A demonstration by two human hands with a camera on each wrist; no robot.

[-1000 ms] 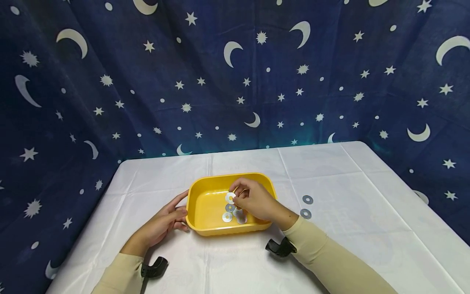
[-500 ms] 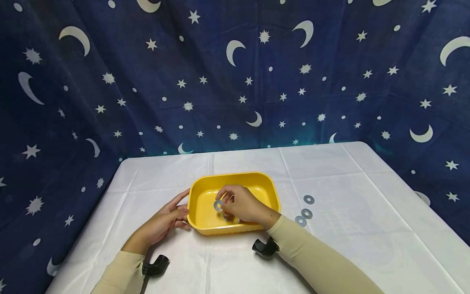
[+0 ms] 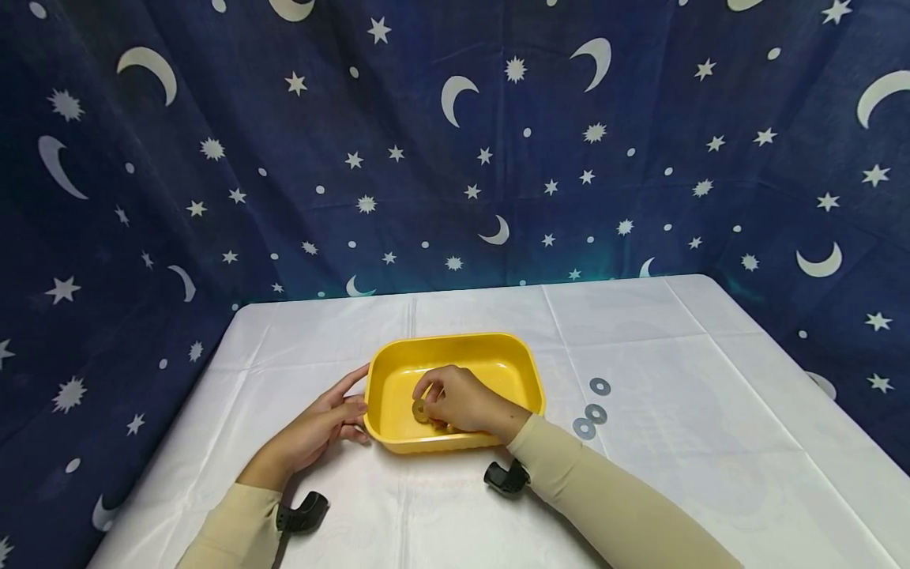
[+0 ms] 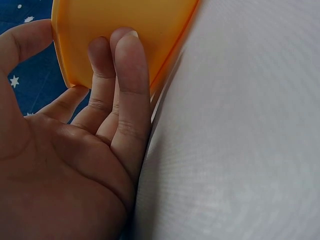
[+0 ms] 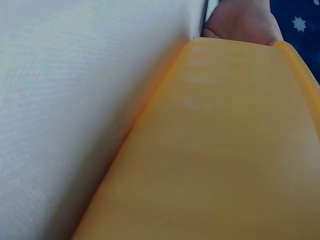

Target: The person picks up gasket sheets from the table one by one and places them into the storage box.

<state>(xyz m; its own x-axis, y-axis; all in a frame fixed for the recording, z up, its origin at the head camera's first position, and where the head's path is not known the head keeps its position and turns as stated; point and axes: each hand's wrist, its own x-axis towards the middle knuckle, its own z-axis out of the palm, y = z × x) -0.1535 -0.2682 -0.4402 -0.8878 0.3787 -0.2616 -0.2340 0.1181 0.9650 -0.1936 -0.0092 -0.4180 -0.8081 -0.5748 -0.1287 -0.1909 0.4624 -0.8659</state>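
A yellow plastic tray (image 3: 455, 450) sits on the table in the head view. Reaching into it from the right, my right hand (image 3: 465, 401) pinches a flat metal washer (image 3: 420, 411) low over the tray floor, tilted and tinted by the yellow. Other washers under that hand are mostly hidden. Against the tray's left end rests my left hand (image 3: 320, 427), its fingers extended. In the left wrist view, fingertips (image 4: 131, 55) touch the outer wall. The right wrist view shows the tray's near outer wall (image 5: 210, 150), with the right hand itself out of sight.
Three grey washers lie on the white-covered table right of the tray: a far washer (image 3: 600, 386), a middle washer (image 3: 596, 413) and a near washer (image 3: 584, 428). Behind the table hangs a dark blue curtain (image 3: 398, 197) with moons and stars.
My right hand has moved left and lower in the tray with the washer, covering others there. Its forearm shift uncovers a third washer on the table. The left hand stays at the tray's end.
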